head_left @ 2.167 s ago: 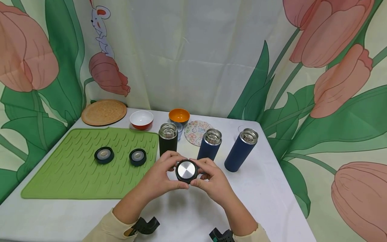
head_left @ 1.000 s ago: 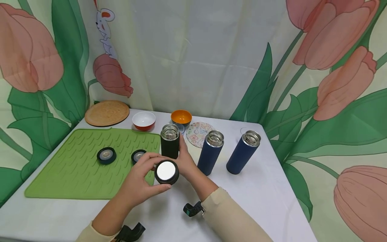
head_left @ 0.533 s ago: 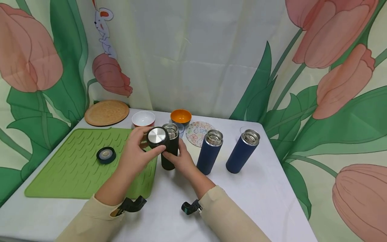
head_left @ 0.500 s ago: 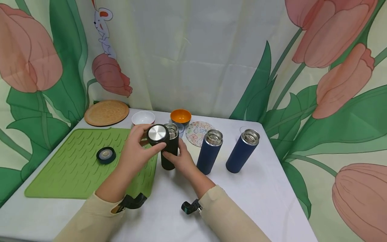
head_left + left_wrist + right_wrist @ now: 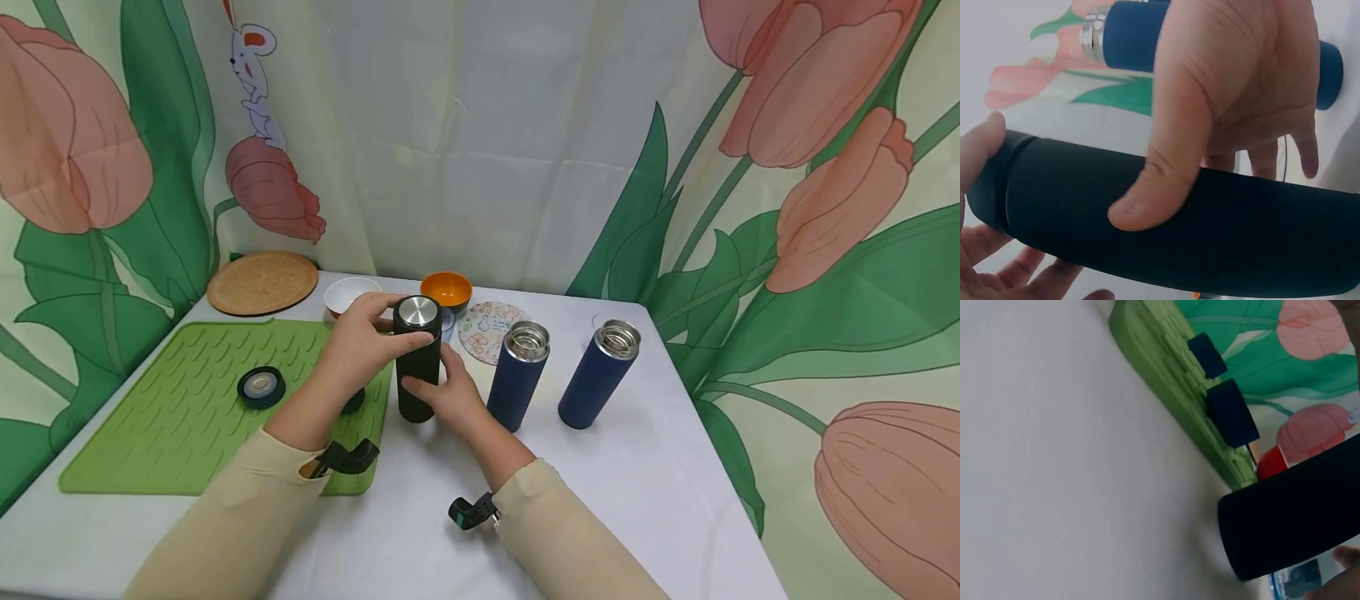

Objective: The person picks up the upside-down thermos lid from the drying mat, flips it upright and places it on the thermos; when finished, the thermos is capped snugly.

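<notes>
At the bottom edge of the head view, two beige sleeves [image 5: 232, 508] reach in over the white tablecloth [image 5: 645, 517], a small black camera at each wrist. At the centre, the right hand [image 5: 456, 396] grips the body of an upright black vacuum flask [image 5: 417, 379], thumb across its front. The left hand [image 5: 362, 343] pinches the silver-topped lid [image 5: 418, 311] between thumb and fingers, and the lid sits on the flask's mouth; the left wrist view shows a thin seam between them. A green ridged mat [image 5: 180, 408] fills the left, bearing one dark cap [image 5: 261, 387] and another cap [image 5: 355, 402] partly hidden by the left arm. Right of centre stand two lidless navy flasks [image 5: 517, 379]. Beyond lie a round floral mat [image 5: 491, 332], a white-lined bowl [image 5: 348, 292], an orange-lined bowl [image 5: 446, 289] and, upper left, a round wooden board [image 5: 262, 283], before a tulip-printed curtain [image 5: 480, 158].
</notes>
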Demonstrator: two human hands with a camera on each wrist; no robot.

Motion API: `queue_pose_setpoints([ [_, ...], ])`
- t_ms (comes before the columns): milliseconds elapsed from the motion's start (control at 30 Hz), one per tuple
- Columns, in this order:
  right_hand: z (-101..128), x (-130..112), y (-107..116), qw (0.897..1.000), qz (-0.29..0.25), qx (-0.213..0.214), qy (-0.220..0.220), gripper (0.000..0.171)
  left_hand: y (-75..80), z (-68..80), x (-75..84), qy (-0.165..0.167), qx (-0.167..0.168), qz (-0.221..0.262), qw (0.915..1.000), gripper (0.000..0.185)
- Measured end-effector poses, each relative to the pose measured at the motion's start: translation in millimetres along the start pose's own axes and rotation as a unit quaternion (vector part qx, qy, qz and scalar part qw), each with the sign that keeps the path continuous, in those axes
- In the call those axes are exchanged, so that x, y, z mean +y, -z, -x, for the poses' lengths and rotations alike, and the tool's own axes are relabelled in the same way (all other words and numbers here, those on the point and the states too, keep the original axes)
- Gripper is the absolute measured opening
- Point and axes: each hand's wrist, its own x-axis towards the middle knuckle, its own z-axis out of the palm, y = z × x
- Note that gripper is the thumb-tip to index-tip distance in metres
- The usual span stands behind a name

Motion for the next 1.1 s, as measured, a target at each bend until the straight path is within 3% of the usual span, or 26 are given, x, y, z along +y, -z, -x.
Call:
queue_pose_setpoints([
  [233,1,-4,-1,1.000,-0.012,-0.009,0.003,0.074,2.9,-2.4,-7.7,0.008,-0.020,0.006,0.9998,0.067],
  [400,0,-4,-1,1.000,-0.023,-0.017,-0.005,0.074,14.7,-15.6,-14.9,-0.015,-0.089,0.010,0.9959,0.066],
  [500,0,-4,0,0.999,-0.027,-0.022,-0.012,0.076,23.2,-29.0,-19.3,-0.035,-0.149,0.007,0.9882,0.065],
  [633,0,-3,2,0.999,-0.030,-0.026,-0.017,0.077,30.4,-47.0,-24.7,-0.054,-0.229,0.015,0.9718,0.065],
  [767,0,-3,3,0.999,-0.032,-0.027,-0.020,0.078,33.7,-53.8,-26.5,-0.061,-0.272,0.042,0.9595,0.075],
  [833,0,-3,3,0.999,-0.030,-0.028,-0.021,0.078,32.8,-48.8,-24.4,-0.063,-0.260,0.050,0.9623,0.089],
  [900,0,-4,3,0.999,-0.025,-0.029,-0.021,0.078,27.5,-38.6,-19.4,-0.056,-0.218,0.043,0.9735,0.101],
  [1000,1,-4,2,0.999,-0.013,-0.030,-0.015,0.078,10.6,-16.9,-3.4,-0.017,-0.103,-0.007,0.9945,0.100],
  [1100,2,-5,3,1.000,-0.005,-0.025,-0.010,0.078,-10.7,0.9,13.9,0.036,0.005,-0.060,0.9975,0.096],
])
